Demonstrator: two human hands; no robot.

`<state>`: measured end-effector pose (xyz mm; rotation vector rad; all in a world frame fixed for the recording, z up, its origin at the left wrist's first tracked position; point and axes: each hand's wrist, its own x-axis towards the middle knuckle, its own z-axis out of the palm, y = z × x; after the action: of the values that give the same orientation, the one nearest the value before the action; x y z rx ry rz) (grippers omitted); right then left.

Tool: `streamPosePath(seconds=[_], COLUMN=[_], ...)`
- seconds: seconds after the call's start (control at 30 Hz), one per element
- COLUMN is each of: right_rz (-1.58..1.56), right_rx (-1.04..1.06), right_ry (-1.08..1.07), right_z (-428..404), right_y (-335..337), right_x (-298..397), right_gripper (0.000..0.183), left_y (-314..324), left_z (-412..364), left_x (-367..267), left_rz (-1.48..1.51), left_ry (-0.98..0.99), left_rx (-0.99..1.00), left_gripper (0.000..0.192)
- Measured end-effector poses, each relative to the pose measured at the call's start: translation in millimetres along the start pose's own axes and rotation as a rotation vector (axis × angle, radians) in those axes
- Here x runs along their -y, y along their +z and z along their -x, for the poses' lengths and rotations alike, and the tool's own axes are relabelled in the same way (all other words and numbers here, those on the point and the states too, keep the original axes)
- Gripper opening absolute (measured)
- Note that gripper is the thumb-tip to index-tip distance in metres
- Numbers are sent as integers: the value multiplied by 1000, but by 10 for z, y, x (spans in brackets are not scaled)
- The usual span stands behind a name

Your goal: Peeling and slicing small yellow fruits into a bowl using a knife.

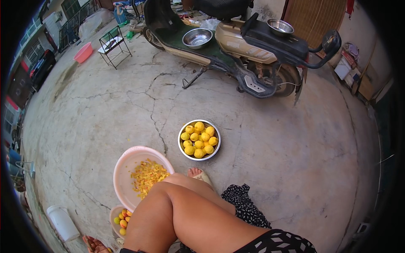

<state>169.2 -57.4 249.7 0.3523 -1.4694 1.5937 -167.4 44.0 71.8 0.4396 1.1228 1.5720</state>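
Note:
At the lower left rim, partly cut off, my left hand [96, 245] has its fingers curled about a narrow brown object [89, 244], too unclear to name; a bit of yellow shows beside it. My right hand is out of view. Nearby, a small pale basin [113, 218] holds red and yellow peaches [123, 223], partly hidden by my bent leg. A large pale pink basin [121, 177] contains chopped yellow fruit pieces [147, 177]. Before my sandalled foot, a steel bowl [218, 148] is full of whole, peeled-looking yellow fruits [199, 144].
A white bucket [63, 223] lies tilted at the lower left. Across the cracked concrete stands an electric scooter [246, 41] bearing two steel bowls [197, 38]. A small folding chair [114, 47] and a pink basin [83, 53] are at the upper left. Black patterned cloth [245, 204] is beside my legs.

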Motion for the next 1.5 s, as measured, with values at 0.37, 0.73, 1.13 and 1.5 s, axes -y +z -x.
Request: streamPosePath(seconds=[0.37,0.73,1.13,1.5], right_rz=[-39,-393,-59,-717], right_rx=[-24,-214,19,-415], right_ry=[4,47,-128,-325], right_z=[13,-431,-512,-515], right_y=[-47,-192,95,547], right_x=[12,126,241,662], right_gripper=[48,49,47,39], left_y=[113,-381,-4,136], left_z=[-123,-46,383,394], left_x=[102,-80,-19,180], left_rz=[-2,151,314,345], left_ry=[-8,44,-1,-53], left_rx=[17,75,240,217], left_gripper=[45,45,47,48])
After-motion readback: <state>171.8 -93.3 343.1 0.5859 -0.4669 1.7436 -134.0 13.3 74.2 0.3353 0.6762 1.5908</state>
